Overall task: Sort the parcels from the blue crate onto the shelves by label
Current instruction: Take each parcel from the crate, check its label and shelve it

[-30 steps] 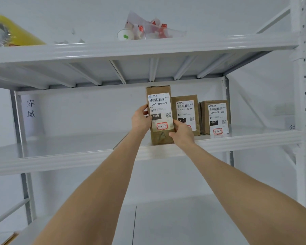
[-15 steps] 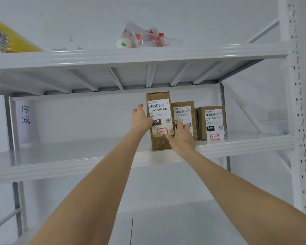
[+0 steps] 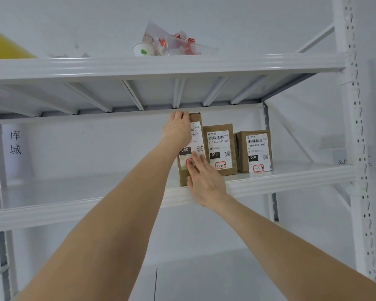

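One parcel (image 3: 197,139), shelf edge (image 3: 291,177): left hand (image 3: 178,129) perhaps gripping, right hand (image 3: 204,179) pressing.

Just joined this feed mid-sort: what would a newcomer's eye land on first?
Both hands hold a tall brown parcel marked 060 at the middle shelf's edge: left hand gripping its top, right hand pressed flat on its label. Right of it stand a 010 parcel and another 060 parcel. A paper cup rests on the top shelf.

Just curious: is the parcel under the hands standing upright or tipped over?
Upright: the parcel stands on its short end on the shelf, label facing out.
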The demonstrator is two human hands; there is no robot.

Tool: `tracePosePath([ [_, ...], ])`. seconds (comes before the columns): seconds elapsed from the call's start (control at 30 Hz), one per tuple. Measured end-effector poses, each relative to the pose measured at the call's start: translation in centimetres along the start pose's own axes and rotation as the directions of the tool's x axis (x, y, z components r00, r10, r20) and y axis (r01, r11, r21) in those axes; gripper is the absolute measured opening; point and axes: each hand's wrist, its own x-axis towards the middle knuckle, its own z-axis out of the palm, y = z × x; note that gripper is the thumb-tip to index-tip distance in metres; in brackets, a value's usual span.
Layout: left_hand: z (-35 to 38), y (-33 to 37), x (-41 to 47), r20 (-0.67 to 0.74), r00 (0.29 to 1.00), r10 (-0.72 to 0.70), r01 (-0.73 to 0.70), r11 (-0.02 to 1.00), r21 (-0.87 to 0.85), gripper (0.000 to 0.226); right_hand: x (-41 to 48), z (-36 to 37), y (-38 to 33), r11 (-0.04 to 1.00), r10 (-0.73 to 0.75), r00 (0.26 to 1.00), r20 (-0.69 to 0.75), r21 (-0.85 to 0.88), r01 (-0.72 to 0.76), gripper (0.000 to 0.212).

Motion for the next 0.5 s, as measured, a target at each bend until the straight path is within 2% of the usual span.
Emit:
tracePosePath([
  [0.5, 1.9, -1.1, 2.3, 0.089, 0.996, -0.007, 0.006, 1.0, 0.011, 0.059, 2.6, 1.6, -0.1, 0.998, 0.031, 0.999, 0.043, 0.046, -0.033, 0.049],
])
